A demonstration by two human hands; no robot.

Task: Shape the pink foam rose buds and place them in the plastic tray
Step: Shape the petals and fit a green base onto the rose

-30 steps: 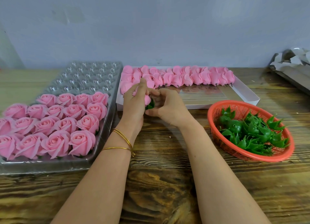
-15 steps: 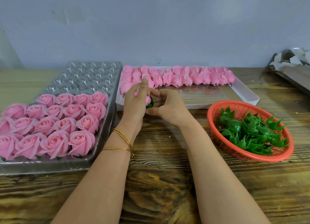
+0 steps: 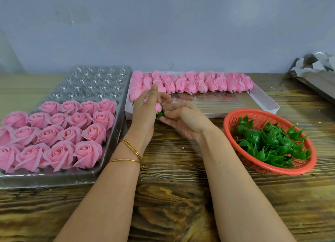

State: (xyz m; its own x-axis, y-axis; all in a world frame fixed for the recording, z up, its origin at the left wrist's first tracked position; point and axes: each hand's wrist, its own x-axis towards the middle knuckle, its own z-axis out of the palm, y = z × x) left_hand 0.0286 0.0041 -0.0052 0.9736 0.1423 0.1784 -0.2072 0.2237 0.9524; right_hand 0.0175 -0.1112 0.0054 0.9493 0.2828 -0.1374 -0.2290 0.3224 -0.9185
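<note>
The left hand [image 3: 144, 113] and right hand [image 3: 184, 120] are together just above the table [image 3: 172, 187]. The left curls round a pink rose bud [image 3: 158, 107], mostly hidden by its fingers, and the right pinches the green calyx [image 3: 160, 113] at the bud's base. The right should probably steady the base while the left teases the outer petals open lightly, as foam likely creases, before seating it in a free cell of the plastic tray [image 3: 94, 82].

One wide-angle camera on the person's head faces forward and down over the wooden table [image 3: 181, 191] toward the grey wall [image 3: 163, 33]. It sits close. Both forearms rise from the bottom edge, and the left hand [image 3: 145, 113] and right hand [image 3: 184, 118] meet on a rose bud [image 3: 158, 106] at mid-frame.
</note>
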